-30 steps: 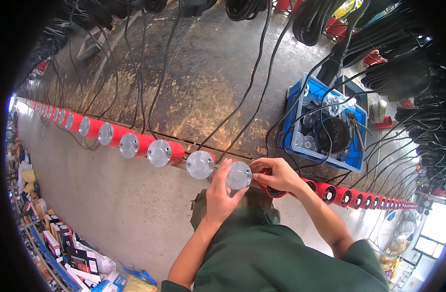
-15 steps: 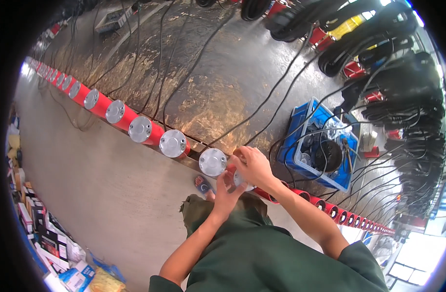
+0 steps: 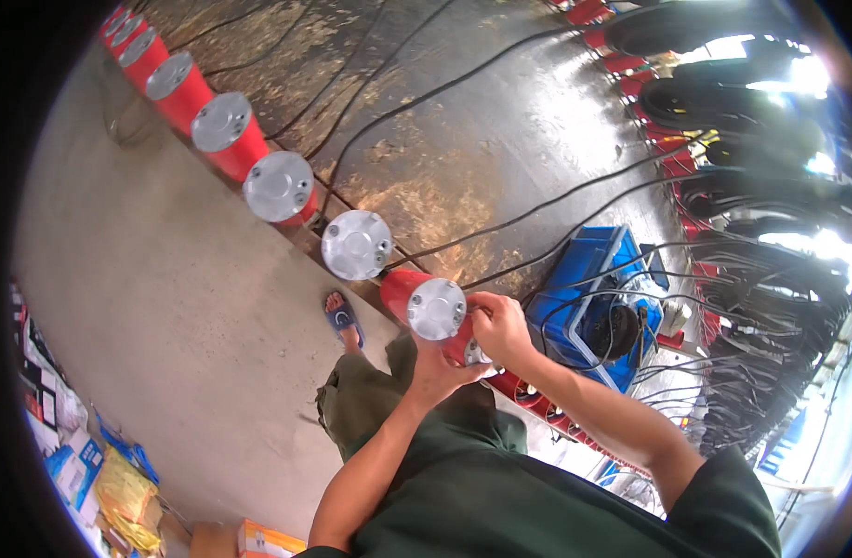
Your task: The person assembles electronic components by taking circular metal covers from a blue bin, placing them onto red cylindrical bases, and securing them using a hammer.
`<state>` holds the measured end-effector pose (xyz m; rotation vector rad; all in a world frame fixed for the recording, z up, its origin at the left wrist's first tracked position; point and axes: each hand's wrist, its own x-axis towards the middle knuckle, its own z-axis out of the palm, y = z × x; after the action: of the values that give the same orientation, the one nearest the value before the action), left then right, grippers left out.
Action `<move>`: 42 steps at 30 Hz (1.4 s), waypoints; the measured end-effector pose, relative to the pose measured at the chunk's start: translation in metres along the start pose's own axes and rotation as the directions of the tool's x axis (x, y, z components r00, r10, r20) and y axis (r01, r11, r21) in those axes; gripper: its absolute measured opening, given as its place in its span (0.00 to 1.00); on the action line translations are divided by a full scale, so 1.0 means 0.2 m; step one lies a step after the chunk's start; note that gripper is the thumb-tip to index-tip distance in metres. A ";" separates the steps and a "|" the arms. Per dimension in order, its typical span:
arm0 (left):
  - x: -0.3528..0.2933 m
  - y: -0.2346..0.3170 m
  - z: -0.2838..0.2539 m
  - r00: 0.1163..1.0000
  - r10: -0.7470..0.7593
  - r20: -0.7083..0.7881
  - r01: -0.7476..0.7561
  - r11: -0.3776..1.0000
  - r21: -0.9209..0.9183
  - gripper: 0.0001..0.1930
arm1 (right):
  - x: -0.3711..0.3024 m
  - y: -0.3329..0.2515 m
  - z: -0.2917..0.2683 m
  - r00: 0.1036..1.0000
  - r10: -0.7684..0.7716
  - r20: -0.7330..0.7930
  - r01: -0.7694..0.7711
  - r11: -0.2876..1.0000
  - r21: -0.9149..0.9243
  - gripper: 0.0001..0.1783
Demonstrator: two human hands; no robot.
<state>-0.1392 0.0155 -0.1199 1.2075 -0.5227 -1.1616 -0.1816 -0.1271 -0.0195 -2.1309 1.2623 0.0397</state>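
Fingers of left hand (image 3: 432,370) and right hand (image 3: 502,327): half-curling about red cylinder (image 3: 460,342) at bench (image 3: 472,139) edge, hiding the hold beyond telling; possibly risking knocking neighbouring silver-capped cylinder (image 3: 436,309) through crowding.

head | left fisheye of pair | faces down | left hand (image 3: 435,377), right hand (image 3: 502,330) near

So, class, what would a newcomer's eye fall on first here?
Probably the line of red cylinders with pale round ends, slanting from upper left along the worn table to the left hand and right hand. Next, perhaps, the blue crate right of the hands, then the black cable bundles crowding the right side.
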 end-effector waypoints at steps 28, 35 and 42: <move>-0.13 0.26 0.09 0.981 0.150 -0.120 -0.124 0.973 0.196 0.43 | -0.54 1.98 -1.30 0.824 0.528 -0.206 -0.496 0.498 -0.711 0.41; 0.02 0.27 0.13 0.909 0.417 -0.007 -0.340 0.752 0.564 0.53 | -0.85 1.28 -1.33 0.905 0.103 -0.413 -0.216 0.948 -0.235 0.18; 0.08 0.29 0.04 0.886 0.456 0.087 -0.449 0.796 0.406 0.50 | -0.50 0.20 -0.92 0.879 -0.317 0.356 0.470 0.703 -0.534 0.44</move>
<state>-0.1173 -0.0063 -0.0682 1.3502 -1.0288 -0.6381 -0.3200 -0.1630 0.1375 -2.8098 0.6566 0.5765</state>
